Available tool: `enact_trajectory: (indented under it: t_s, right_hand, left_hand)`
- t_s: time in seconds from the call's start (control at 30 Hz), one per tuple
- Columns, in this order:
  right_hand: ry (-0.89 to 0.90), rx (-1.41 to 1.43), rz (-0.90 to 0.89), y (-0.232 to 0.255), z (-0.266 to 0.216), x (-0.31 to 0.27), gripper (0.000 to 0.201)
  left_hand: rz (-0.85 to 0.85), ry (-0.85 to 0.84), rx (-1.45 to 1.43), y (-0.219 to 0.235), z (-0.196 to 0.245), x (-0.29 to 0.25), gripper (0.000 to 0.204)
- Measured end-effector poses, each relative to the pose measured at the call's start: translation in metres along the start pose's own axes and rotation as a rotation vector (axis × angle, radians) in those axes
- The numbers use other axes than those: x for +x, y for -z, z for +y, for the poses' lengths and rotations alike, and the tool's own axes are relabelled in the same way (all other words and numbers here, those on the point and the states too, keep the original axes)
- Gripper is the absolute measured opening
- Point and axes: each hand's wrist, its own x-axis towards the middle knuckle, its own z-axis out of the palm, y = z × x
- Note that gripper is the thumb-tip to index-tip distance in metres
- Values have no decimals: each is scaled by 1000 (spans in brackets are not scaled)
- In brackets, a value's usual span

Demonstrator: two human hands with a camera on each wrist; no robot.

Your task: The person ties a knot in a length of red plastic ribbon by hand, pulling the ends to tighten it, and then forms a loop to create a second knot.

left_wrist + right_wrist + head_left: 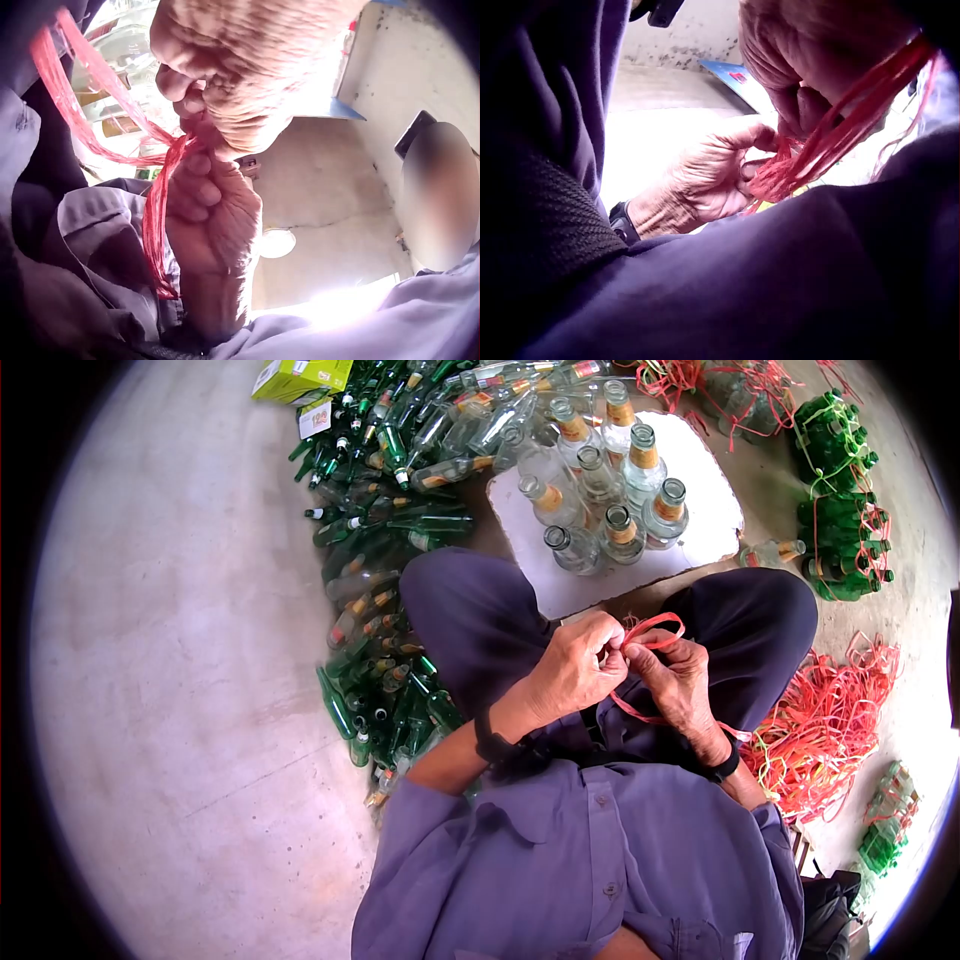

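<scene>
While the flat white board point(713, 505) ends just ahead, my left hand point(578, 663) and right hand point(682, 685) pinch shiny red plastic ribbon point(155, 225)
It loops open, its thin strands bunched

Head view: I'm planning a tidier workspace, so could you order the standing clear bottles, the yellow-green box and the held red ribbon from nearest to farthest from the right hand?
From the right hand:
1. Red ribbon, pinched in it.
2. Standing clear bottles, ahead on the white board.
3. Yellow-green box, far ahead, left.
</scene>
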Motion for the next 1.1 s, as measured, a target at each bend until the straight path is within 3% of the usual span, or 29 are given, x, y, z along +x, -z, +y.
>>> enact_trajectory:
  t_s: [0.17,0.6,0.67,0.77,0.83,0.9,0.97,1.1]
  right_hand:
    - [-46,15,10,-2,-11,1,9]
    - [-225,64,24,2,-6,6,16]
    - [-143,-3,54,-3,-7,3,16]
    - [-38,-5,94,-9,-10,-2,17]
    - [-179,75,74,-3,-6,5,15]
    - [-176,44,79,-2,-5,3,15]
    - [-157,33,63,-7,-9,0,17]
    - [-194,60,26,-8,-7,5,24]
  left_hand:
    - [-3,72,-88,-1,-3,-1,19]
    - [53,10,-35,2,-2,-2,19]
    - [60,205,-104,0,-9,-7,18]
    - [37,282,-194,1,-7,-7,17]
    - [82,8,-36,-1,1,-4,18]
    - [73,-13,-9,0,4,-2,17]
    - [34,273,-113,9,-2,-6,17]
    - [92,273,-202,3,-15,-12,16]
